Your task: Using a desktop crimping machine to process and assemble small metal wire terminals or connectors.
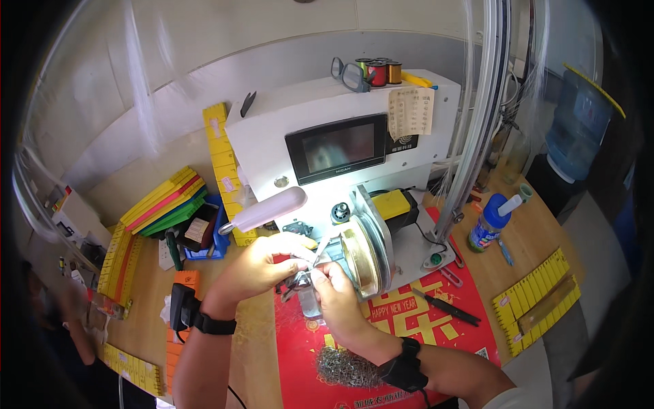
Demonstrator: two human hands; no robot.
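Note:
My left hand (269,262) and my right hand (335,294) meet in front of the machine's round head. Fingertips of both are pinched together around something small that I cannot make out. Right of them is a brass-coloured ring (361,258) set on a grey metal disc. Behind stands the white machine housing (259,146) with a dark screen (337,148). A pale lilac oblong piece (269,208) juts out above my left hand. Below the fingertips, a small clear container (310,304) is partly hidden.
A tangled heap of fine metal wire pieces (347,368) lies on a red printed sheet (300,368), with a black-handled tool (447,307) to its right. Yellow slotted trays (538,300) flank both sides. A blue-lidded bottle (489,221) stands right of a metal post (470,129).

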